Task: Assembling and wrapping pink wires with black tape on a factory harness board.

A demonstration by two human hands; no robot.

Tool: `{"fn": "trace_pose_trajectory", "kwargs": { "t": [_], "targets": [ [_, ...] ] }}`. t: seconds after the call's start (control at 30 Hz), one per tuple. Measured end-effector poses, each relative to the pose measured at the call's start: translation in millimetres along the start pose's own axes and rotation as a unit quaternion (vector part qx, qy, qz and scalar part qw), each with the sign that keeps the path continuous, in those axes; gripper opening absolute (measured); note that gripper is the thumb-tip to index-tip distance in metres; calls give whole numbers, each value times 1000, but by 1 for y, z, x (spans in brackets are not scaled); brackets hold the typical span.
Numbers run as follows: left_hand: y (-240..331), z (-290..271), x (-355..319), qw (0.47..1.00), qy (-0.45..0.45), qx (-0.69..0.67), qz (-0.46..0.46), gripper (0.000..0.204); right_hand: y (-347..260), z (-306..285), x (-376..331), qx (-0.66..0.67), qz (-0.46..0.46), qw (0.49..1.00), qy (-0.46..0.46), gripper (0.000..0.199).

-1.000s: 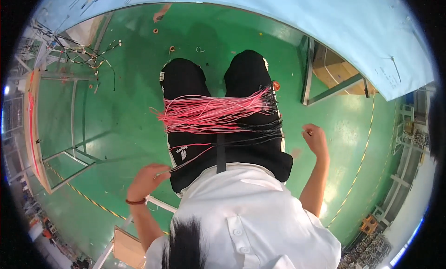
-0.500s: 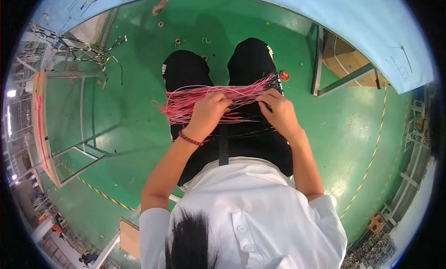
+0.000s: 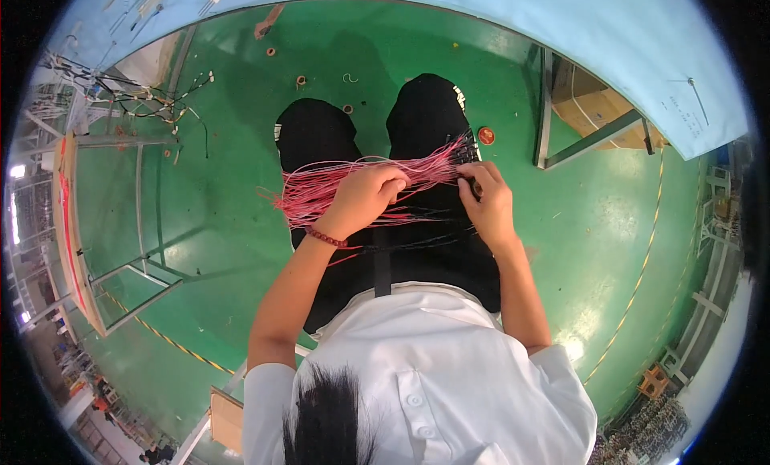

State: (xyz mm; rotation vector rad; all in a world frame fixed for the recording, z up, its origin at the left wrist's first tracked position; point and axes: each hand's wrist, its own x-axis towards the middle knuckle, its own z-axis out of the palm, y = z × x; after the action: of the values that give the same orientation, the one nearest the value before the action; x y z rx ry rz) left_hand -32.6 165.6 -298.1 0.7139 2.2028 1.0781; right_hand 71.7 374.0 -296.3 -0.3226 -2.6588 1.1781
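A bundle of thin red and pink-white wires (image 3: 313,190) lies across my black-trousered thighs, its black-tipped ends gathered at the right. My left hand (image 3: 373,194) is closed over the middle of the bundle, thumb and fingers pinching wires. At the black ends, my right hand (image 3: 488,198) has its thumb and forefinger curled together around wire ends; exactly what sits between the fingertips is too small to make out. Nearer my waist, a few separate wires with long black sections (image 3: 417,244) rest on my lap. A beaded bracelet (image 3: 327,237) circles my left wrist.
A blue-covered table (image 3: 626,56) curves along the far side, with a metal leg and a cardboard box (image 3: 593,108) beneath it. At the left stands a board on a metal frame (image 3: 76,232), near hanging cables (image 3: 152,100). Tape rolls (image 3: 301,81) and a red round lid (image 3: 486,135) lie on the green floor.
My left hand has slid slightly right along the wires. My right hand has shifted a little right at the black ends. The separate black-sectioned wires now lie somewhat lower on my lap.
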Motion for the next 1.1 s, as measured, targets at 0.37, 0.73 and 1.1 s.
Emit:
{"fn": "trace_pose_trajectory", "kwargs": {
  "t": [0.37,0.73,1.1],
  "targets": [
    [-2,4,2,993,-48,-108,6,16,-24,9,-7,103,-3,993,-62,26],
    [10,4,-2,996,-64,-60,1,16,-11,11,-18,116,-47,991,-39,13],
    [29,38,16,980,64,130,134,25,29,-15,-3,206,142,968,-31,11]
  ]
}}
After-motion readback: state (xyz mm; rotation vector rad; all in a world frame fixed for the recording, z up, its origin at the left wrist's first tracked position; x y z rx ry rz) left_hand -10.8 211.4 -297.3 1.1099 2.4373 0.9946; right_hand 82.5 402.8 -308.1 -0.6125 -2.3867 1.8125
